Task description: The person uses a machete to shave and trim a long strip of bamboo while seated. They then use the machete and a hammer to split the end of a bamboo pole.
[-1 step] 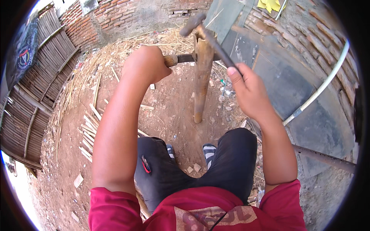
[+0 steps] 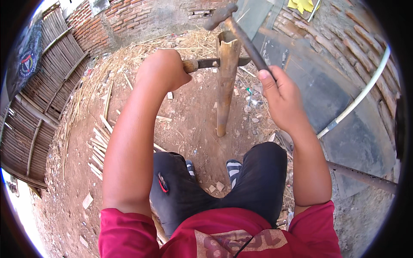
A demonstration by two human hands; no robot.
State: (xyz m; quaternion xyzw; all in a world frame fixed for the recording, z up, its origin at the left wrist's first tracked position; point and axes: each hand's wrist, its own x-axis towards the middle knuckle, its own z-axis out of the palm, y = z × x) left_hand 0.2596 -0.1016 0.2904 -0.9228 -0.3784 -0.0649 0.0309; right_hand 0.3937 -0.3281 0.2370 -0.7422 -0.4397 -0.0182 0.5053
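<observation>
My left hand [image 2: 162, 71] is closed round the wooden handle of a machete [image 2: 206, 63]. Its dark blade runs sideways across an upright bamboo piece [image 2: 228, 81], and the tip shows past the bamboo's right side. The front bamboo wall hides the blade's middle, so how deep it sits inside I cannot tell. Hollow and rough at its top, the bamboo stands on the dirt ahead of my knees. With my right hand [image 2: 282, 96] I grip the dark handle of a hammer [image 2: 221, 16]. The hammer's head is raised above the bamboo's open top, apart from it.
A pile of split bamboo strips [image 2: 100, 148] lies on the dirt to the left. Straw [image 2: 180, 43] is scattered at the back before a brick wall [image 2: 142, 17]. Dark sheets [image 2: 314, 81] and a pale pipe [image 2: 357, 101] are at right. A woven bamboo panel [image 2: 56, 56] stands far left.
The hammer has risen a little and shifted slightly right, with my right hand moving along. My left hand stays in nearly the same place on the machete.
</observation>
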